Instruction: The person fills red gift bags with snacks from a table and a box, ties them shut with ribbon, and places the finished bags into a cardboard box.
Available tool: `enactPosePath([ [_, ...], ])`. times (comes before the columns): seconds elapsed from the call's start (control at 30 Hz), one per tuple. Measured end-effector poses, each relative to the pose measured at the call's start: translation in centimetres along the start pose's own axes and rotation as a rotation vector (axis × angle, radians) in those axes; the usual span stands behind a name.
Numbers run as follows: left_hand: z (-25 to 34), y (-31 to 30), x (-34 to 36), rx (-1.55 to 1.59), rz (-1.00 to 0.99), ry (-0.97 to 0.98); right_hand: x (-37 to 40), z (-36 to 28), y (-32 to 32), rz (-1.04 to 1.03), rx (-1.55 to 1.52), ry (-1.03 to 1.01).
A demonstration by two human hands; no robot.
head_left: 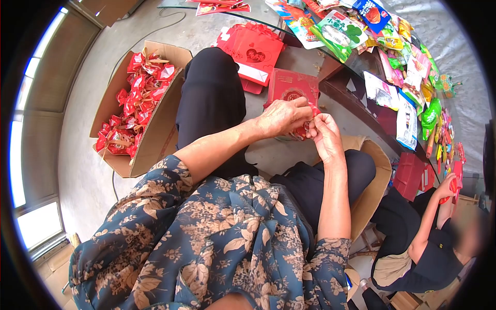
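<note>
In the head view my left hand and my right hand meet above my lap. Fingers of both are pinched together at the top of a small red packet, which hangs partly hidden below them. Just beyond the hands is a red box with a round printed emblem. To the left, an open cardboard carton holds many small red packets with tied tops, similar in colour to the one in my hands.
A red gift bag with a heart print stands ahead. A glass-topped table curves along the right, heaped with colourful snack packets. Another cardboard box is beside my right leg. A co-worker sits at the lower right, holding something red.
</note>
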State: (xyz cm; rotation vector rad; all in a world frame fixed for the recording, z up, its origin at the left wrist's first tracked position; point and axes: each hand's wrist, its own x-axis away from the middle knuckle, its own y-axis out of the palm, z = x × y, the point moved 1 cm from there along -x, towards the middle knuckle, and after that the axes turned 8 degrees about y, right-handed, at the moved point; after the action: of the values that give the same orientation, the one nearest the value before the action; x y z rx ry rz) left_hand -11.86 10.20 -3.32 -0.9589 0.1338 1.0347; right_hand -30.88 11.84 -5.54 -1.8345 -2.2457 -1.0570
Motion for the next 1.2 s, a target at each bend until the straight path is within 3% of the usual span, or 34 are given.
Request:
enactPosePath([
  [0.23,0.0,0.1,0.0,-0.032,0.044,0.027,0.6,-0.8,1.2,-0.018,-0.117,0.043],
  [0.63,-0.7,1.0,-0.3,0.153,0.149,-0.026,0.6,-1.3,0.7,0.053,0.033,-0.031],
  [0.93,-0.7,0.8,-0.4,0.139,0.101,-0.097,1.5,-2.2,2.2,0.05,0.244,-0.061],
  [1.03,-0.7,0.7,-0.6,0.109,0.086,-0.102,1.3,-2.0,2.3,0.12,0.438,-0.152],
  [1.2,-2.0,1.2,-0.9,0.256,0.065,-0.243,1.7,-2.1,3.6,0.401,1.22,-0.626],
])
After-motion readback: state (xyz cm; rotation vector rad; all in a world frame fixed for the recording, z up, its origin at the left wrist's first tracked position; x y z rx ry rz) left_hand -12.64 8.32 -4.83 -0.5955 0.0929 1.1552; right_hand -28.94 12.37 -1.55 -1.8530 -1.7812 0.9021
